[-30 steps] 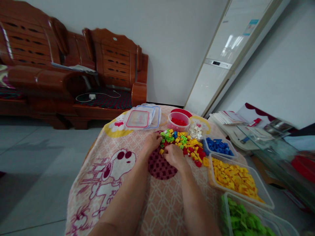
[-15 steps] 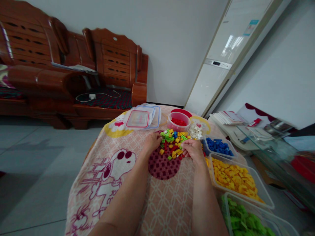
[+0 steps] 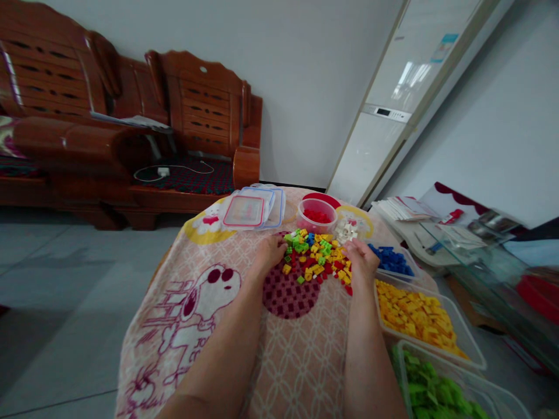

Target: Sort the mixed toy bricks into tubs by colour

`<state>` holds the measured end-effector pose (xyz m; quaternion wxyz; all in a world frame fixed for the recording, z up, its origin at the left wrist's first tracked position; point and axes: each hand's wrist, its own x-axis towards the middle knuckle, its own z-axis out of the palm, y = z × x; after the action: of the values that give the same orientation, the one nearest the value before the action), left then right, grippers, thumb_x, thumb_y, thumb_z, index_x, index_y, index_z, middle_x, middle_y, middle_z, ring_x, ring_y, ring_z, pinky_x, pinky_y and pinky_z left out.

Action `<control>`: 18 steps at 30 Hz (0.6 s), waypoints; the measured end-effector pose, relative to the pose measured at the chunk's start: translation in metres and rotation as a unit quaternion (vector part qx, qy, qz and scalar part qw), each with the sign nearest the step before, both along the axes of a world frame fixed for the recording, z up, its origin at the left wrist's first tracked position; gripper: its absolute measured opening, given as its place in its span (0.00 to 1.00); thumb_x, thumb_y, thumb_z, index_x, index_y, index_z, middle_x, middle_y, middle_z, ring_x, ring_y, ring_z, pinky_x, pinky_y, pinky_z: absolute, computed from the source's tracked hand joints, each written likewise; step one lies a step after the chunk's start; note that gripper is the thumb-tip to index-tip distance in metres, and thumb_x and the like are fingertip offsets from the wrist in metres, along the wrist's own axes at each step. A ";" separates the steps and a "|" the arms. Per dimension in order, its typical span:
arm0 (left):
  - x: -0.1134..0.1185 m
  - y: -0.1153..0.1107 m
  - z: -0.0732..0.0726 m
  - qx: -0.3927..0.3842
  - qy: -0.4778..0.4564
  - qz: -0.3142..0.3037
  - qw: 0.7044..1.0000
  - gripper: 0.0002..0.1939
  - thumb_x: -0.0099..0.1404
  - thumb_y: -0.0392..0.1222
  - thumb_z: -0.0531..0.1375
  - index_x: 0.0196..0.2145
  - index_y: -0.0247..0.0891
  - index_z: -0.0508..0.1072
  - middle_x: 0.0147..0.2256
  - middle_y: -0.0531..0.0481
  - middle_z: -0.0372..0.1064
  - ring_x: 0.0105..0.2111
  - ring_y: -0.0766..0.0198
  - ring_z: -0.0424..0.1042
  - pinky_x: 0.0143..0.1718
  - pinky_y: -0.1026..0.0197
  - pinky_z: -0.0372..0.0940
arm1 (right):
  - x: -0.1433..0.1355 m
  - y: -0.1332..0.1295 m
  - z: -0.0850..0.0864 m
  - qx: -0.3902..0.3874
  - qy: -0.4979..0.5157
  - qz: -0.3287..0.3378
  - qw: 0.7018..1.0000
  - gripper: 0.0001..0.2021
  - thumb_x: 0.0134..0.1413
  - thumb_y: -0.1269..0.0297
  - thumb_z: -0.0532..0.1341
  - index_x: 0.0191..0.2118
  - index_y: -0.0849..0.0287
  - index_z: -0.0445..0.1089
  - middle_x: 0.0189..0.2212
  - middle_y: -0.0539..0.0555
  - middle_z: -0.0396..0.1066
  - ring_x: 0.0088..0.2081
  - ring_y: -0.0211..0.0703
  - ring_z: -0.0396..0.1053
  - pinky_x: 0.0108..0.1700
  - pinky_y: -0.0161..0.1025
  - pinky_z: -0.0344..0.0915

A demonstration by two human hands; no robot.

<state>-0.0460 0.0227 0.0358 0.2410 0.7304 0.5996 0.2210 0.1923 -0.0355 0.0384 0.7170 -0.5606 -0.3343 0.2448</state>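
A pile of mixed red, yellow, green and blue bricks (image 3: 315, 256) lies on the patterned cloth. My left hand (image 3: 271, 254) rests at the pile's left edge with its fingers curled; what is between them, if anything, is too small to tell. At the right edge of the pile is my right hand (image 3: 361, 259), fingers bent and pointing left; its fingertips are near white and yellow bricks, and whether it holds one cannot be made out. Small white bricks (image 3: 346, 231) lie just behind it. A round tub of red bricks (image 3: 317, 216) stands behind the pile.
Along the right side stand open boxes of blue bricks (image 3: 392, 260), yellow bricks (image 3: 417, 314) and green bricks (image 3: 437, 387). Clear lids (image 3: 244, 210) lie at the back left. Beyond the right edge is a glass-topped table (image 3: 480, 262) with papers.
My right hand has moved right, from over the pile to its right edge beside the blue box. My left hand has stayed in place.
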 end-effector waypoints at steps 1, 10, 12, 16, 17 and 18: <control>0.000 0.000 0.001 -0.001 -0.001 0.001 1.000 0.13 0.64 0.40 0.54 0.38 0.39 0.79 0.29 0.50 0.77 0.34 0.63 0.74 0.38 0.65 0.63 | -0.001 -0.002 0.001 -0.023 -0.010 0.014 1.000 0.22 0.36 0.58 0.67 0.39 0.66 0.74 0.31 0.56 0.77 0.31 0.46 0.76 0.33 0.39 0.74; 0.001 -0.003 0.005 -0.002 0.014 0.001 1.000 0.14 0.64 0.40 0.54 0.38 0.39 0.80 0.29 0.49 0.77 0.35 0.62 0.74 0.39 0.64 0.63 | -0.020 -0.025 0.020 -0.322 -0.201 0.269 0.885 0.05 0.46 0.66 0.61 0.25 0.62 0.70 0.13 0.47 0.67 0.13 0.32 0.62 0.14 0.27 0.55; 0.001 -0.003 0.004 -0.003 0.008 0.001 1.000 0.14 0.64 0.40 0.54 0.38 0.39 0.80 0.29 0.49 0.77 0.35 0.61 0.75 0.39 0.64 0.63 | -0.023 -0.028 0.023 -0.369 -0.249 0.294 0.846 0.06 0.47 0.69 0.60 0.22 0.62 0.69 0.12 0.46 0.65 0.11 0.31 0.59 0.13 0.27 0.52; 0.000 -0.002 0.002 -0.007 0.000 0.004 1.000 0.14 0.64 0.40 0.54 0.38 0.38 0.80 0.29 0.49 0.77 0.35 0.62 0.74 0.38 0.65 0.63 | -0.025 -0.027 0.020 -0.389 -0.296 0.321 0.811 0.08 0.50 0.71 0.57 0.25 0.62 0.72 0.11 0.45 0.63 0.11 0.32 0.57 0.14 0.28 0.51; 0.000 -0.002 0.002 -0.008 0.000 0.005 1.000 0.14 0.64 0.40 0.54 0.38 0.38 0.80 0.29 0.49 0.77 0.35 0.62 0.74 0.38 0.65 0.63 | -0.026 -0.027 0.018 -0.384 -0.294 0.326 0.812 0.08 0.51 0.71 0.57 0.30 0.62 0.74 0.11 0.45 0.63 0.11 0.32 0.57 0.15 0.29 0.51; 0.000 -0.001 0.002 -0.007 0.001 0.005 1.000 0.14 0.64 0.40 0.54 0.38 0.38 0.80 0.29 0.49 0.77 0.34 0.62 0.74 0.38 0.65 0.63 | -0.026 -0.026 0.016 -0.380 -0.292 0.329 0.814 0.09 0.52 0.71 0.56 0.34 0.62 0.75 0.11 0.44 0.63 0.11 0.32 0.57 0.15 0.29 0.52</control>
<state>-0.0456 0.0213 0.0379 0.2444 0.7257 0.6054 0.2169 0.1662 -0.0610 0.0543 0.1921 -0.6903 -0.5723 0.3987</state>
